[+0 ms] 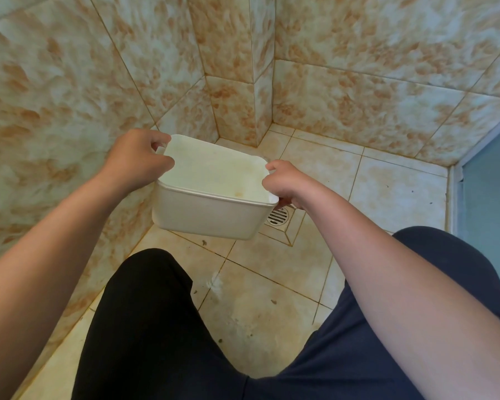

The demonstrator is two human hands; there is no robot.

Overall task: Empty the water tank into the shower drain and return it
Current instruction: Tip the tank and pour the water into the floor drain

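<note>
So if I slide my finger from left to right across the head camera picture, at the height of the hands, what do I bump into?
Left hand → white water tank → right hand → tiled shower floor → blue door panel. The drain peeks out under the tank and right hand, so I left it out.

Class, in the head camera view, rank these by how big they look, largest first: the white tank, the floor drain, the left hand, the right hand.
1. White tank.
2-3. Left hand and right hand: look alike, no ranking.
4. Floor drain, smallest, though partly hidden behind the tank and farther away.
</note>
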